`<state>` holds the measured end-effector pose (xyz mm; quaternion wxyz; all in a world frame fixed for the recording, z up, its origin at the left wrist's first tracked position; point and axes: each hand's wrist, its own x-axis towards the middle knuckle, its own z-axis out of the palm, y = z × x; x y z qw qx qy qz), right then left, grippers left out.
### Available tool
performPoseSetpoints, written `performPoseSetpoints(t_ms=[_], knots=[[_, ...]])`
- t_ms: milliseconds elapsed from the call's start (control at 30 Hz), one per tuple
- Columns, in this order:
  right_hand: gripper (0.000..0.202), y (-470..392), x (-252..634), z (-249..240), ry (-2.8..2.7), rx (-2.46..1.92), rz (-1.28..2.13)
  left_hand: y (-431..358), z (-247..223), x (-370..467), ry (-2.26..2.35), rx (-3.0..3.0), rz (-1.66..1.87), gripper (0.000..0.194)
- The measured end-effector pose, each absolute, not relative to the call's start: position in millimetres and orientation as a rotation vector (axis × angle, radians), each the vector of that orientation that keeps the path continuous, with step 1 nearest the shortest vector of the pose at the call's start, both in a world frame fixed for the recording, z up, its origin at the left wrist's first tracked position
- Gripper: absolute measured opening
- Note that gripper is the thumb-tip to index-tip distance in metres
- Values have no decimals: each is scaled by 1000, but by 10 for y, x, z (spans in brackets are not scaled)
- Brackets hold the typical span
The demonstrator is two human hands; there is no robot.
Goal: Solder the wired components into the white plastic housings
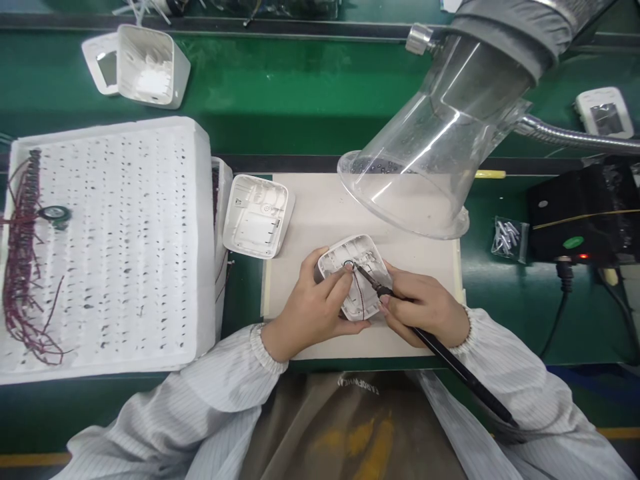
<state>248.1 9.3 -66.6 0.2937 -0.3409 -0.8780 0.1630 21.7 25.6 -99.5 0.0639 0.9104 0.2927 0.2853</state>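
My left hand [320,300] grips a white plastic housing [373,310] by its left side, with the open inside facing up. Its index finger presses near a small round part [349,265] with thin dark red wires [361,293]. My right hand [425,303] holds a black-handled soldering iron [440,348], its metal tip reaching into the housing beside the round part. Whether the tip touches it I cannot tell. Up and to the left, a second white housing [257,217] lies with its inside facing up.
At left stands a white foam tray [125,233] with red-wired parts. A clear fume hood [410,167] hangs above the mat [320,200]. On the right are a black power unit [583,213] and a small bag of pins [509,238]. White casings [155,67] sit at the back left.
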Motion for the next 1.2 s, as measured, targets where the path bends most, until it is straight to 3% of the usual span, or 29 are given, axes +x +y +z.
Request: performPoseSetpoints(t_ms=[633,900,1200], knots=[[26,76,2532,-808,-2148,-770,537,241,-1033,191,921,2736,816,84],[13,87,2639,-818,-1983,-742,665,198,-1058,208,1083,2499,573,123],[11,67,2542,-792,-2220,-786,550,231,-993,259,1143,2410,438,145]])
